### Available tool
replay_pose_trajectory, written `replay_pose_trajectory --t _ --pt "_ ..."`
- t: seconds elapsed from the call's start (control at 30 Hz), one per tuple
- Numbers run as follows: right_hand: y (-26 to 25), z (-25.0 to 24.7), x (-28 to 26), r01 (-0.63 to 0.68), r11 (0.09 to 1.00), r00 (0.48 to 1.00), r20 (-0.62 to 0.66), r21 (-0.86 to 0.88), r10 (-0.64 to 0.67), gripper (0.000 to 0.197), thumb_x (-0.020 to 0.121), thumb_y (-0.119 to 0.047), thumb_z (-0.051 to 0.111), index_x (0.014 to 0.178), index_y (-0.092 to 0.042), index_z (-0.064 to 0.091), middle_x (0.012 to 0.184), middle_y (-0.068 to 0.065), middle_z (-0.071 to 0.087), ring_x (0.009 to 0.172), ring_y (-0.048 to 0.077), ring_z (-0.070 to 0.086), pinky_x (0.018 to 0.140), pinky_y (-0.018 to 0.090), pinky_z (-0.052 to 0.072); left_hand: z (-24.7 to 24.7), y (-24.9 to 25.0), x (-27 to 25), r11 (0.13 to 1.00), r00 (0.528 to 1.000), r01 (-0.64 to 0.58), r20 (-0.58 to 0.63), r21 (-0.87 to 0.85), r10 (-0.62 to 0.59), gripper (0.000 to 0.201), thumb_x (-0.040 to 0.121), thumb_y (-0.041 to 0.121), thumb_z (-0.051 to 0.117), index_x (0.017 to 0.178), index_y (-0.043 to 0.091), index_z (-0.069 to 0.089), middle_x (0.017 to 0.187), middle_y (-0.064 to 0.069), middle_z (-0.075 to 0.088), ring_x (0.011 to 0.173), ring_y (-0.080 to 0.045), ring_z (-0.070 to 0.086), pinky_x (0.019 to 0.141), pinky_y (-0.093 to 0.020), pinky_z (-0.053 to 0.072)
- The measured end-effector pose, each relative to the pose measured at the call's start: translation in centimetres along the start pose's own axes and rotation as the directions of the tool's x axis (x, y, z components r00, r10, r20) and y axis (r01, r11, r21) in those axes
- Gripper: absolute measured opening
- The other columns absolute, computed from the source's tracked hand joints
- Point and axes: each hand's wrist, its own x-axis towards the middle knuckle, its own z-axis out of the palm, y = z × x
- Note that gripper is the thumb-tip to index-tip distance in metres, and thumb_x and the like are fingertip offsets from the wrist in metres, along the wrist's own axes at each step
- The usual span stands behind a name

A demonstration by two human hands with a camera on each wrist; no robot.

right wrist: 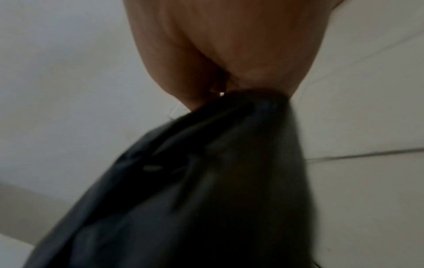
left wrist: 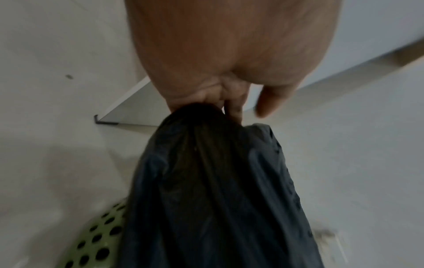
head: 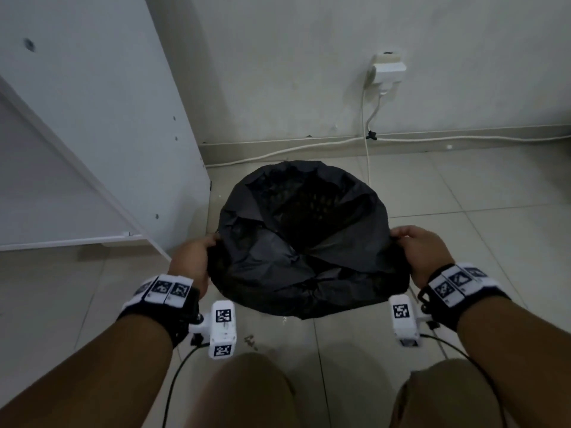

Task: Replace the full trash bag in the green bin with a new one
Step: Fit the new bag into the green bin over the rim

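Observation:
A black trash bag [head: 306,239] is spread open over the bin on the floor, its mouth stretched wide and its far edge draped over the bin's rim. My left hand [head: 197,257] grips the bag's left edge, and my right hand [head: 417,251] grips its right edge. The left wrist view shows the fingers [left wrist: 231,103] bunched on the black plastic [left wrist: 218,190], with the green perforated bin [left wrist: 96,241] below it. Under my right hand [right wrist: 229,63], the right wrist view shows gathered black plastic [right wrist: 218,181]. In the head view the bag hides the bin.
A white cabinet [head: 92,134] stands close on the left of the bin. A wall socket with a plug [head: 387,71] and white cables [head: 367,143] run along the skirting behind. Small debris [head: 251,341] lies on the tiled floor by my knees [head: 253,390].

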Motion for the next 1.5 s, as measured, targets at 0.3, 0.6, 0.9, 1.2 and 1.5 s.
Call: replay_pose_trajectory --t 0.3,0.6,0.9,1.2,1.5 --pt "-2.4 1.5 -0.4 -0.071 0.947 0.976 0.173 -0.312 0.131 0.092 0.069 -0.085 0.048 0.113 -0.007 0.07 0.111 0.013 0.066 0.106 0.032 0.063 0.103 0.045 0.045 0.4 -0.1 0.2 0.938 0.97 0.08 0.191 0.337 -0.151 0.117 0.045 0.096 0.061 0.135 0.023 0.061 0.134 -0.006 0.065 0.122 -0.026 0.06 0.115 -0.043 0.037" --pt "0.9 2.0 -3.1 -0.156 0.975 0.964 0.191 -0.156 0.184 0.082 0.058 -0.088 0.056 0.1 -0.019 0.074 0.107 0.009 0.072 0.097 0.027 0.068 0.096 0.046 0.052 1.8 -3.0 -3.0 0.973 0.999 -0.029 0.021 0.231 0.025 0.085 0.065 0.091 0.051 0.096 0.015 0.074 0.1 -0.005 0.073 0.097 -0.026 0.068 0.091 -0.034 0.05" --pt "4.3 1.2 -5.7 -0.262 0.94 0.949 0.236 0.218 0.21 0.072 0.068 -0.06 0.079 0.121 -0.013 0.064 0.115 0.005 0.072 0.104 0.026 0.069 0.078 0.041 0.058 3.4 -6.1 -6.8 0.99 0.99 -0.113 0.079 -0.086 0.12 0.055 0.077 0.049 0.076 0.121 0.017 0.068 0.114 0.0 0.075 0.104 -0.022 0.072 0.091 -0.04 0.057" --pt "2.7 2.8 -7.4 -0.391 0.785 0.907 0.343 0.48 0.243 0.037 0.094 -0.033 0.06 0.12 -0.008 0.066 0.117 0.014 0.071 0.105 0.031 0.069 0.098 0.046 0.05 4.4 -5.4 -8.0 0.923 0.977 0.074 0.213 -0.379 0.009 0.036 0.097 0.018 0.057 0.132 0.008 0.06 0.124 -0.011 0.071 0.11 -0.028 0.07 0.081 -0.031 0.06" --pt "3.0 4.2 -7.8 -0.322 0.876 0.919 0.343 0.359 0.196 0.055 0.085 -0.06 0.062 0.122 -0.019 0.067 0.115 0.006 0.073 0.106 0.028 0.069 0.1 0.045 0.049 5.2 -4.5 -6.6 0.963 0.98 -0.187 -0.027 0.194 0.196 0.062 0.083 0.07 0.055 0.127 0.027 0.063 0.123 -0.001 0.068 0.115 -0.029 0.063 0.094 -0.036 0.05"
